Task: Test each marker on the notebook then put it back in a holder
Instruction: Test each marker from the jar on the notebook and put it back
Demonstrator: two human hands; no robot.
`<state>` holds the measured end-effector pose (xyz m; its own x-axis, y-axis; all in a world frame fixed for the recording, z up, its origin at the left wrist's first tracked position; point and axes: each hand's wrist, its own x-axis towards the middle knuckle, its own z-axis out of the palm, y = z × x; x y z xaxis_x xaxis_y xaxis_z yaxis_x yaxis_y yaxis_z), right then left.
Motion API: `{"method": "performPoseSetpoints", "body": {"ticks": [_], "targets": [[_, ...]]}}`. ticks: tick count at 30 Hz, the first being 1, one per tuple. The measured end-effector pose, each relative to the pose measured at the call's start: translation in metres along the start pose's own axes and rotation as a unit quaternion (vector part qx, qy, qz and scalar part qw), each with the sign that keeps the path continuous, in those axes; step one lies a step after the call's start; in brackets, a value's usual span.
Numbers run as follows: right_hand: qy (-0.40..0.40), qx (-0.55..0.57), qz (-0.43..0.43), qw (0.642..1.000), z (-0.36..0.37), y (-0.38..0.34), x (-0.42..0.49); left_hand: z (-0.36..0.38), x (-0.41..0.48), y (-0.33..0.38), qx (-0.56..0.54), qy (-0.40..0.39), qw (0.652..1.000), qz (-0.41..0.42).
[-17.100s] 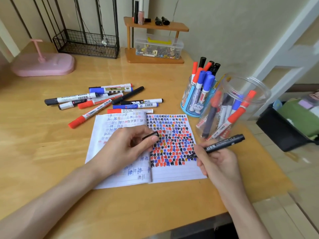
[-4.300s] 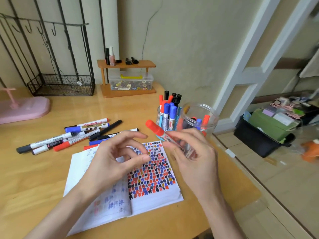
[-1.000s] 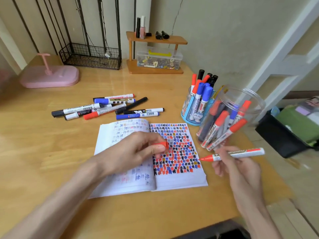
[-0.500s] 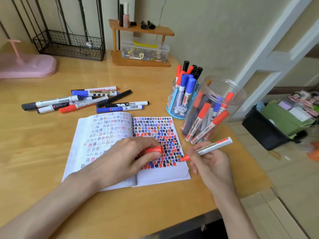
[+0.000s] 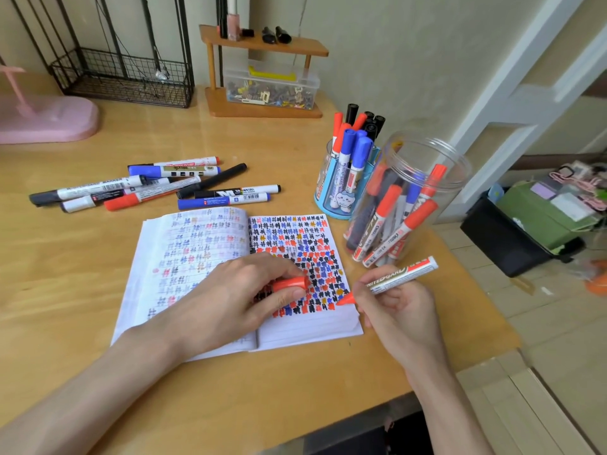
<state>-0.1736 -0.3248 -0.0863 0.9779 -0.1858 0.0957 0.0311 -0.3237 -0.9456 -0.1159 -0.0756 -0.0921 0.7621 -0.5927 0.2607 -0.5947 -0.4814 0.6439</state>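
An open notebook [image 5: 302,333] lies on the wooden desk [image 5: 65,264], its right page crowded with red, blue and black marks. My right hand [image 5: 399,310] grips an uncapped red marker [image 5: 399,277] with its tip on the right page's lower edge. My left hand [image 5: 230,297] rests on the notebook and pinches the red cap [image 5: 290,284]. Several markers [image 5: 157,187] lie loose behind the notebook. A blue holder [image 5: 341,185] and a clear plastic jar [image 5: 410,205] on the right hold more markers.
At the back stand a small wooden shelf [image 5: 262,106] with a box of clips, a black wire basket [image 5: 124,77] and a pink stand [image 5: 46,119]. The desk's right edge drops off just past the jar; a black bin [image 5: 505,238] sits on the floor.
My right hand has lowered the red marker from the air until its tip touches the page. My left hand has stayed on the notebook with the cap.
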Motion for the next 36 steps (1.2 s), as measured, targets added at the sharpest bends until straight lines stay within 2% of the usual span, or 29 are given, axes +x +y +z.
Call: {"method": "performPoseSetpoints", "body": {"ticks": [21,36], "targets": [[0.012,-0.01,-0.003,1.0,-0.0012,0.0017,0.0008,-0.0049,-0.0008,0.0039,0.003,-0.011,1.0,-0.018],[-0.01,-0.02,0.005,1.0,-0.0007,0.0029,-0.0009,-0.0052,-0.0006,0.0042,-0.015,-0.004,1.0,-0.007]]}}
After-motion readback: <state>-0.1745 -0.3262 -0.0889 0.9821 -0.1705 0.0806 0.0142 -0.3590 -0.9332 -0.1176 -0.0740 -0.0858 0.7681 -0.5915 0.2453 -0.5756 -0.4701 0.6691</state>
